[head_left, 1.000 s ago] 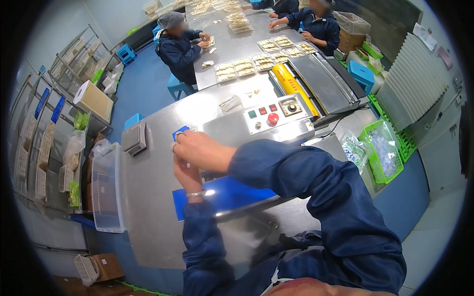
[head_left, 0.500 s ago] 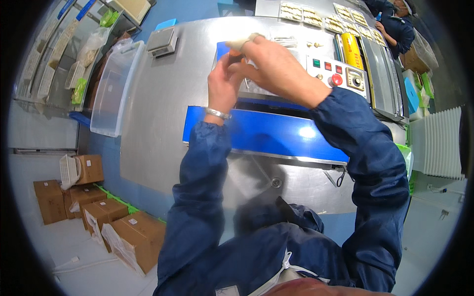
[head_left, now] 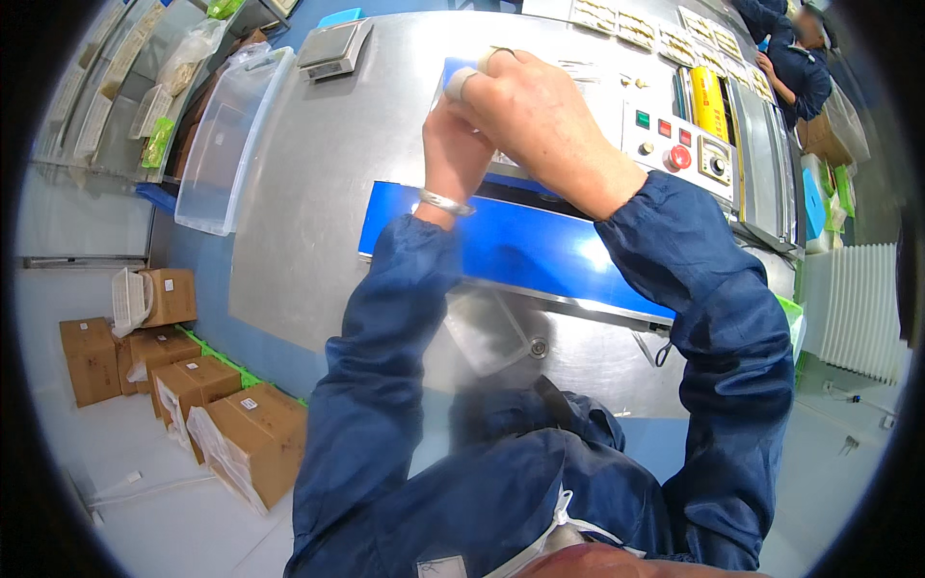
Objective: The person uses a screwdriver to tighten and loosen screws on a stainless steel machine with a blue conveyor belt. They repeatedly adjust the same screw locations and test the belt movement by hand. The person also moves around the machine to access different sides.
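While both forearms reach forward across the long blue panel [head_left: 520, 252] set on the bench [head_left: 299, 193], the hands meet beyond it, toward its left end. The right hand [head_left: 540, 111] lies over the left hand [head_left: 453, 149] with its fingers curled; pale bands [head_left: 461, 84] circle two of those fingers. Whether either hand grasps anything cannot be told, as the knuckles hide the fingertips. The blue panel lies nearer the person than the hands do, its left part beside the left wrist and its right end partly behind the right sleeve [head_left: 694, 279].

Points of concern follow. A control panel [head_left: 653, 135] with a dial [head_left: 714, 165] and a red button [head_left: 679, 157] sits near the right wrist; a careless swing of that forearm could, in my judgement, press or turn something unintentionally. The metal bracelet [head_left: 445, 201] on the left wrist hangs close to the panel's far edge and might snag or scrape if the arm drops. Loose sleeve cloth presents a similar catching hazard. With the fingers crowded together, any small item between them could slip unnoticed.
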Demonstrator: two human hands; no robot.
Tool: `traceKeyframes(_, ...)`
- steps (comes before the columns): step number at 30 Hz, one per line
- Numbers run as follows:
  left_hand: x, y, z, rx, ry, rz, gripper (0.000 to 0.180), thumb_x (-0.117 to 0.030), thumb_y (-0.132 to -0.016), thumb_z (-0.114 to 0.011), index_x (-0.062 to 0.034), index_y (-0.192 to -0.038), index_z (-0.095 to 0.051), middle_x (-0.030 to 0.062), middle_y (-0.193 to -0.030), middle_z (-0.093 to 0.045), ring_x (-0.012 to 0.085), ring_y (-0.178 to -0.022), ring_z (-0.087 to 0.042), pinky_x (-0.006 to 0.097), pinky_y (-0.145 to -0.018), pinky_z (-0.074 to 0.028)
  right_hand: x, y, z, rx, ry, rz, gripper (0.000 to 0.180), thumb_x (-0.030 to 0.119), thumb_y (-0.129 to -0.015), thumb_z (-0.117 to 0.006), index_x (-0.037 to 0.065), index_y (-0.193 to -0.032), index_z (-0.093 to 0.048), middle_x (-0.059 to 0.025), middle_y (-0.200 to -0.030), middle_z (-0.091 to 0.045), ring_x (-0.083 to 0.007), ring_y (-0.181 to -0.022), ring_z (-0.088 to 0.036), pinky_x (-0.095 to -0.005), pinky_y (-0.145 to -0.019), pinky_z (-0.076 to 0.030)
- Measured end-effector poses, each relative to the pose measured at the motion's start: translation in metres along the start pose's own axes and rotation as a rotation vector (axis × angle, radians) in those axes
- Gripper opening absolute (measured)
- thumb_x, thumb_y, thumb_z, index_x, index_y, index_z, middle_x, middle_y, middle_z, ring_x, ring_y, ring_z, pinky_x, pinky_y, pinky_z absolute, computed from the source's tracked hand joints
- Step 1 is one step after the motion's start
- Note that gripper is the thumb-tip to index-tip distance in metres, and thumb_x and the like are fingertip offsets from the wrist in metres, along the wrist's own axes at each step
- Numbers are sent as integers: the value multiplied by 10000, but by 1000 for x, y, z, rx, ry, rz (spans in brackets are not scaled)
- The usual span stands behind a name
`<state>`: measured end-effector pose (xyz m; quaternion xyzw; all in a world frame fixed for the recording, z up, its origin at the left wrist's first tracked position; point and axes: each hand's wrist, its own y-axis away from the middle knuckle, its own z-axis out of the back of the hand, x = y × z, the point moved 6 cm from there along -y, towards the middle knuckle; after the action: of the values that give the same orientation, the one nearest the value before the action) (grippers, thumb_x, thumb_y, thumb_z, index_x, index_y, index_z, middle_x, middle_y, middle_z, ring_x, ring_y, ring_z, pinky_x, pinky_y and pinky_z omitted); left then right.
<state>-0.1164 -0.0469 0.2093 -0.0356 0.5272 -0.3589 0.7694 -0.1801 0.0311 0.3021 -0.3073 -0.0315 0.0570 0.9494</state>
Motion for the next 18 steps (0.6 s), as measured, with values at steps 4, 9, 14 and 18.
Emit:
traceKeyframes(4,8,4,-1,23,-26,81,225,-166,-832,-748,-52,-1001,-654,143,-913,-719,315,-835,-703,360,-742,-554,0,-1,-6,41,-40,-30,185,98,-784,-739,116,-965,-706,-87,-842,-634,-282,-861,-644,-369,-773,-551)
traceKeyframes(9,3,2,1,-89,149,-46,220,-174,-885,-716,-23,-1027,-641,164,-902,-711,315,-810,-700,373,-749,-560,-5,4,-2,-27,-210,-14,243,132,-858,-725,110,-1099,-718,-107,-877,-631,-285,-835,-652,-366,-731,-558)
traceKeyframes(14,8,2,-4,102,246,47,227,-151,-900,-718,-16,-1072,-657,111,-942,-713,219,-851,-686,337,-758,-550,-15,8,0,4,-234,-21,262,158,-892,-712,117,-1151,-716,-105,-875,-637,-274,-801,-669,-357,-699,-559)
traceKeyframes(18,13,-5,-5,324,554,93,257,-114,-901,-715,-30,-1138,-656,76,-1007,-699,170,-927,-654,322,-830,-538,-19,6,2,44,-213,-75,255,171,-897,-710,117,-1146,-720,-112,-852,-634,-266,-769,-672,-355,-704,-556)
